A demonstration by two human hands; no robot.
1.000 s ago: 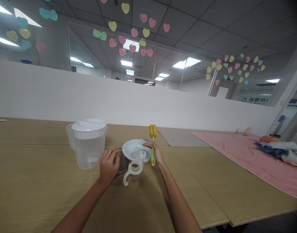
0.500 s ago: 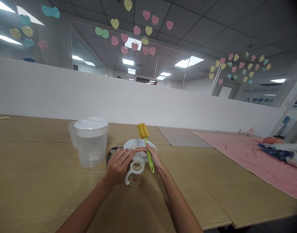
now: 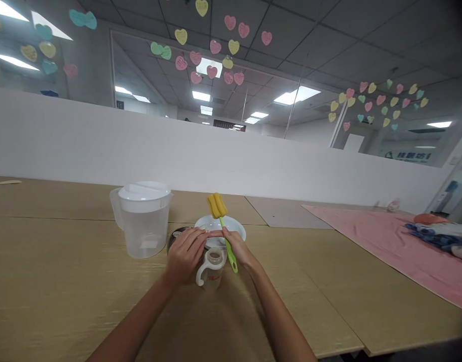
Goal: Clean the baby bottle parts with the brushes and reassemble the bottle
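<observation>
A bottle brush with a yellow sponge head (image 3: 217,205) and a green handle is in my right hand (image 3: 238,248), its head up and leaning left. The right index finger points left to the fingertips of my left hand (image 3: 185,253). My left hand is curved with its fingers together, over the edge of a metal bowl (image 3: 171,240); whatever its fingertips hold is hidden. Just below the hands, a clear feeding bottle (image 3: 214,278) stands uncapped on the table, with a white handle ring (image 3: 201,274) round its neck. A white plate (image 3: 234,225) lies behind my hands, partly covered by them.
To the left stands a clear pitcher (image 3: 146,226) with a white lid. A pink cloth (image 3: 374,231) covers the table's right side, with folded fabric (image 3: 436,236) on it. A low white wall (image 3: 215,156) borders the back of the tan table (image 3: 65,281).
The brush has tilted further left, its sponge head turning slightly. My hands stay close together over the bowl and plate. The whole view has shifted slightly.
</observation>
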